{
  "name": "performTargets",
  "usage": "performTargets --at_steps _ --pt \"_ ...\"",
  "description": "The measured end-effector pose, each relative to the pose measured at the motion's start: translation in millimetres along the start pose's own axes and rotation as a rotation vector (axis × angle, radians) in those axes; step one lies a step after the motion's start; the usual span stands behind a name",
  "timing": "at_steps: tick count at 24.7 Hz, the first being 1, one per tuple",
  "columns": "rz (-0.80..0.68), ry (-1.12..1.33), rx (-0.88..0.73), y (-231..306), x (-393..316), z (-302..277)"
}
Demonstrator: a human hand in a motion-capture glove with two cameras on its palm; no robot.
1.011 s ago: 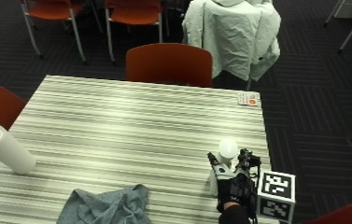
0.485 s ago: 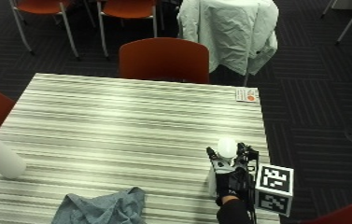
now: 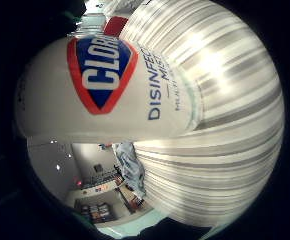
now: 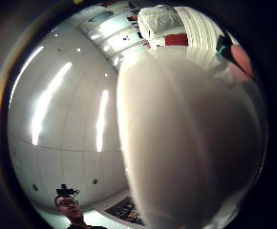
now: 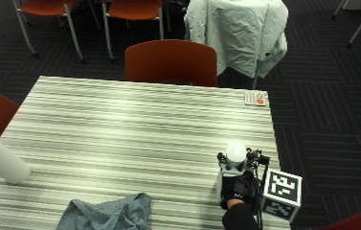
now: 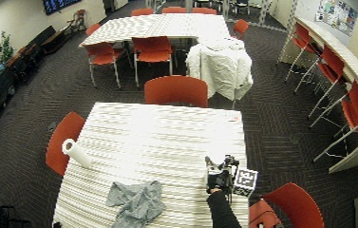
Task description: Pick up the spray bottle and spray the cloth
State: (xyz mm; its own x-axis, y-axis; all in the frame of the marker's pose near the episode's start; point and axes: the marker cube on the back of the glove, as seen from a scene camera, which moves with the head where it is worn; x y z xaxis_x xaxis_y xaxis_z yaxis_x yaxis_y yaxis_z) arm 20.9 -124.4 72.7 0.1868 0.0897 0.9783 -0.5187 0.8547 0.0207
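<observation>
A white Clorox spray bottle (image 5: 235, 152) stands upright near the right front edge of the striped table (image 5: 135, 124). My gloved right hand (image 5: 237, 188) is wrapped round its body from the near side, below the spray head. The bottle fills both palm views (image 3: 105, 90) (image 4: 186, 143), so it is close against the palm. A crumpled blue-grey cloth (image 5: 107, 214) lies on the table at the front edge, well to the left of the hand. It also shows past the bottle in the little finger side view (image 3: 130, 165). The wide view shows the same layout: bottle (image 6: 211, 166), hand (image 6: 218, 180), cloth (image 6: 136, 202).
A paper towel roll (image 5: 0, 158) lies at the table's left edge. A small card (image 5: 256, 98) sits at the far right corner. A red chair (image 5: 170, 62) stands behind the table, with a pale jacket (image 5: 237, 33) draped over another chair.
The outside camera has shifted, so the whole picture has slid. Relative to the table, hand and bottle stay in the same spot.
</observation>
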Motion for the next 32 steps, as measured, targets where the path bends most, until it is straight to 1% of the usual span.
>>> performTargets --at_steps 4,8,17,21,27,32 --pt "0.023 -0.046 0.048 -1.9 -2.3 1.6" --pt "0.017 -0.055 0.062 -5.2 -0.5 0.1" --pt "0.013 -0.078 0.111 -14.0 -3.0 -21.8" --pt "-0.032 -0.071 0.079 -22.8 -29.9 -17.1" --pt "-0.093 -0.069 0.061 -32.4 -94.1 -18.9" --pt "-0.119 -0.056 0.059 -38.5 -105.9 -22.0"
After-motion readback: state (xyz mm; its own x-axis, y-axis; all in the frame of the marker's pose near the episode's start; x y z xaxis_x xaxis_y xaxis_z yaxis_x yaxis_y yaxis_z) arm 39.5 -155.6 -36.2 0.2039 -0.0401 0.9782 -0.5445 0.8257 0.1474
